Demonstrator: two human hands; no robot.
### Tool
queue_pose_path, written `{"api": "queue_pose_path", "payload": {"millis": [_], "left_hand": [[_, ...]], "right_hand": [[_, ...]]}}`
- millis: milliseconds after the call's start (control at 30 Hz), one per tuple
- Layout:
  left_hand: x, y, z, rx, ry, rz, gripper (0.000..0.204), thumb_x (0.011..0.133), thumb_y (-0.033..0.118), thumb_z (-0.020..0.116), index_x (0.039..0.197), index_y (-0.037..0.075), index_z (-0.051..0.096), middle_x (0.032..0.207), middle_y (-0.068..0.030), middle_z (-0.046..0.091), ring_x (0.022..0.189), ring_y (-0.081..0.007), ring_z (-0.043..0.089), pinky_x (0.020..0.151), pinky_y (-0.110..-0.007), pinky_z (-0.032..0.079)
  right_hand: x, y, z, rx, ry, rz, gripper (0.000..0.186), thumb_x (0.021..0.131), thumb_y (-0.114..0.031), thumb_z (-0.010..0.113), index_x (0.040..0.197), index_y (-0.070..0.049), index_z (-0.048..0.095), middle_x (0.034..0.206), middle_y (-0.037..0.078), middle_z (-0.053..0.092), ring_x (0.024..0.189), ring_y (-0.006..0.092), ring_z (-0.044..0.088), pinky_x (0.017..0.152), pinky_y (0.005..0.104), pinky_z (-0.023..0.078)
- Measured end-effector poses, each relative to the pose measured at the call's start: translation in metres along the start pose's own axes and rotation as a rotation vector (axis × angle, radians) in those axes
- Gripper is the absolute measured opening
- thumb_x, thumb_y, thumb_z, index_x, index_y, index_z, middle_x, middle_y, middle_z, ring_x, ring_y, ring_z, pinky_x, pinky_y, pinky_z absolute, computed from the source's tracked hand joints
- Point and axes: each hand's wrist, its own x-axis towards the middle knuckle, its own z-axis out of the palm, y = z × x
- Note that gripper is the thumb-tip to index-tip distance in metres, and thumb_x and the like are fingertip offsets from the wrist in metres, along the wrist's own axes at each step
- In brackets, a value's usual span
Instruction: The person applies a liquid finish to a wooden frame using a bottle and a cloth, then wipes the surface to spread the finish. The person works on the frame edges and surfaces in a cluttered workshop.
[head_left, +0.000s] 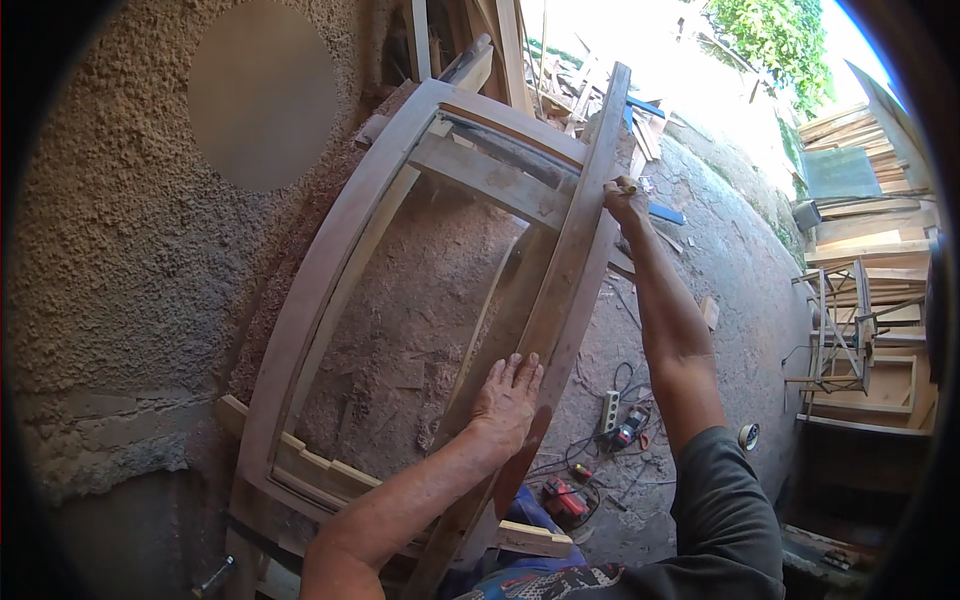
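1. While the big wooden frame [400,300] stands up in front of the person, both hands rest on one long plank [570,270] that lies across its right side
2. This plank runs from low down near the person's body up and away to the top, leaning a little to the right
3. The left hand [508,398] is the near one; it lies flat on the low part of the plank with its fingers spread, pressing and not gripping
4. The right hand [627,200] is the far one; its arm is stretched out long, and the hand is closed on the right edge of the plank, high up
5. Something small and yellowish peeks out of the right hand, but it is too small to tell what it is
6. So the plank's long line goes from the left hand up to the right hand, and the two hands are well apart along it
7. The frame has a curved left side and cross bars at the top and bottom; you can see sawdust [400,330] on the ground through it
8. A rough wall [120,220] stands to the left of the frame
9. On the ground, down to the right, lie a power strip [609,411], cables and a red tool [563,499]
10. Far to the right are stacks of boards [870,250]
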Motion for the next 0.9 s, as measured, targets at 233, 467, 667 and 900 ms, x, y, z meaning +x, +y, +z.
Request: {"api": "queue_pose_path", "payload": {"millis": [233,467,667,900], "left_hand": [[0.003,0.002,0.006,0.005,0.028,-0.024,0.073,0.098,0.021,0.045,0.160,0.002,0.010,0.169,-0.0119,0.007,0.155,-0.0320,0.010,0.125,-0.045,0.006],[0.003,0.004,0.002,0.038,0.006,-0.009,0.074,0.100,0.026,0.045,0.159,0.002,0.009,0.169,-0.0135,0.006,0.155,-0.0331,0.009,0.126,-0.045,0.005],[0.002,0.001,0.004,0.049,0.004,-0.042,0.070,0.100,0.020,0.040,0.160,0.003,0.009,0.169,-0.0110,0.007,0.155,-0.0318,0.010,0.126,-0.045,0.006],[-0.009,-0.001,-0.016,-0.033,-0.051,-0.013,0.133,0.061,0.029,0.091,0.160,0.004,0.006,0.168,-0.0124,0.008,0.155,-0.0319,0.009,0.126,-0.045,0.007]], "right_hand": [[-0.037,-0.005,-0.005,0.095,-0.041,0.088,0.027,0.090,-0.024,0.051,0.098,-0.005,0.068,0.077,0.010,0.071,0.070,0.0185,0.067,0.064,0.0343,0.052],[-0.091,0.005,0.002,0.092,0.010,0.094,0.032,0.084,-0.029,0.057,0.096,-0.005,0.074,0.092,0.018,0.073,0.088,0.0347,0.071,0.083,0.0415,0.053],[-0.170,-0.027,-0.008,0.129,-0.057,0.049,0.032,0.090,-0.025,0.055,0.103,-0.001,0.072,0.080,0.013,0.072,0.075,0.0200,0.072,0.070,0.0339,0.053],[-0.262,-0.033,-0.006,0.201,-0.023,0.052,0.028,0.090,-0.023,0.057,0.097,0.000,0.071,0.079,0.013,0.071,0.075,0.0199,0.071,0.068,0.0347,0.053]]}}
